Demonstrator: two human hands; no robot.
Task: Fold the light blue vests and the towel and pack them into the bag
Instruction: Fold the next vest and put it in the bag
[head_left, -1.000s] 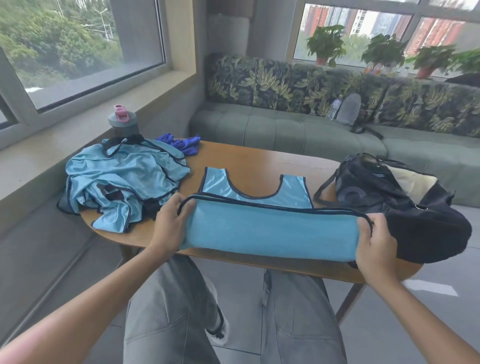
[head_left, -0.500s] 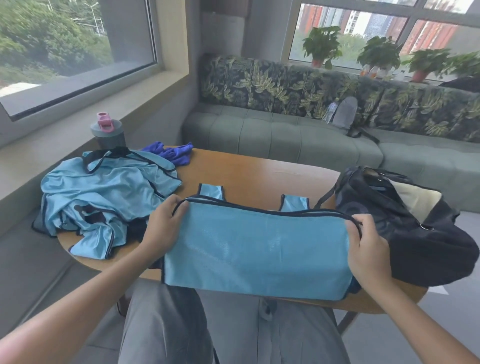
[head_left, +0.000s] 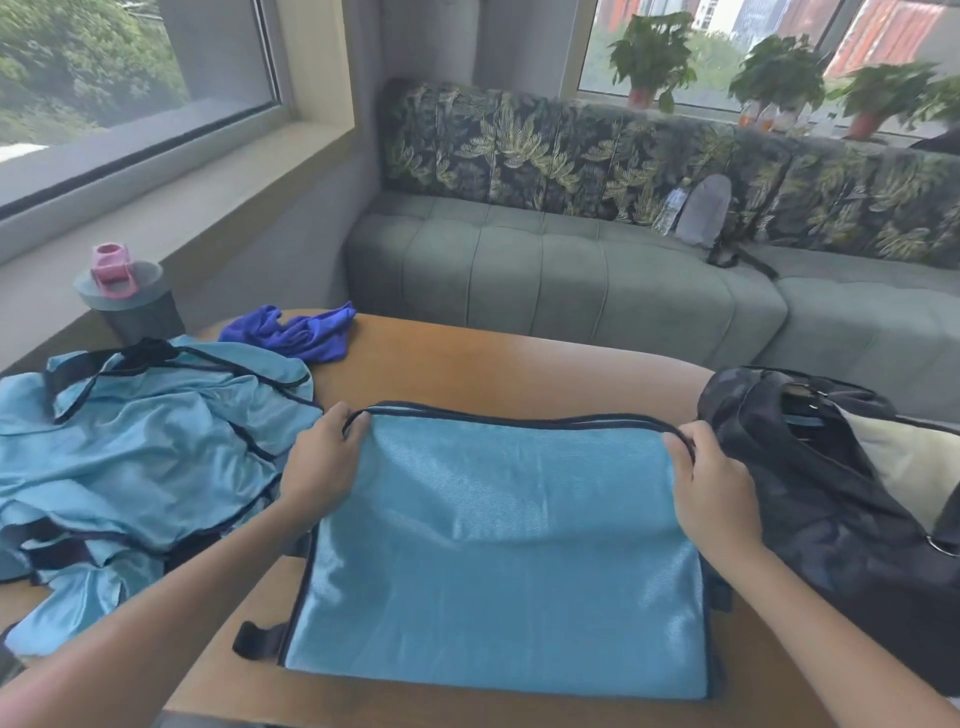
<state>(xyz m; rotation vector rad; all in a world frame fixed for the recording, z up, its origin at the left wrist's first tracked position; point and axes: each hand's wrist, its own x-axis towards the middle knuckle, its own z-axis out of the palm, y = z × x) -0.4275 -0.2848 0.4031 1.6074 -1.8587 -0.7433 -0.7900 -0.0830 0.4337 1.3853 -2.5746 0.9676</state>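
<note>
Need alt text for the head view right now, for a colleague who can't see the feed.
Both hands, left hand and right hand, pinch the far dark-trimmed edge of a light blue mesh vest folded flat on the oval wooden table. A heap of unfolded light blue vests lies to its left, an open black fabric bag to its right.

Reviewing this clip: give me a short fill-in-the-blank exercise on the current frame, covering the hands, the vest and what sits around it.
1. Both hands, the left hand and the right hand, pinch the far hem of a folded light blue ____.
2. The dark bag sits on the ____ side of the table.
3. The purple cloth lies near the grey ____ with a pink lid.

Missing words: vest; right; bottle
</note>
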